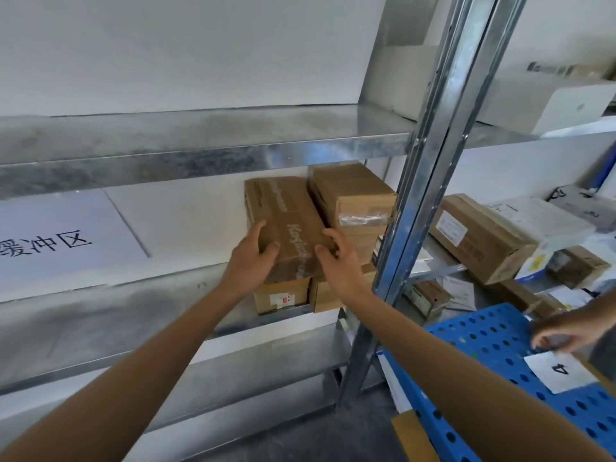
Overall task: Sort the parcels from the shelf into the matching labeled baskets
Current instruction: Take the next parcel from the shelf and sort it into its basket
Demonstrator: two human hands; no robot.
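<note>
Parcel, its print blurred, lies atop smaller boxes on a steel shelf against a white wall. Left hand and right hand clasp its near end. A blue basket labelled 4 is cut off at right.

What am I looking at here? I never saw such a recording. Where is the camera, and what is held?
No machine here: one camera, worn on a person's head, looks forward and down, so the two arms are the wearer's own. The left hand and the right hand grip a long cardboard parcel from either side; it lies on smaller boxes on a metal shelf. A taller box stands beside it. At lower right is a blue perforated basket labelled 4, with another person's hand near it.
</note>
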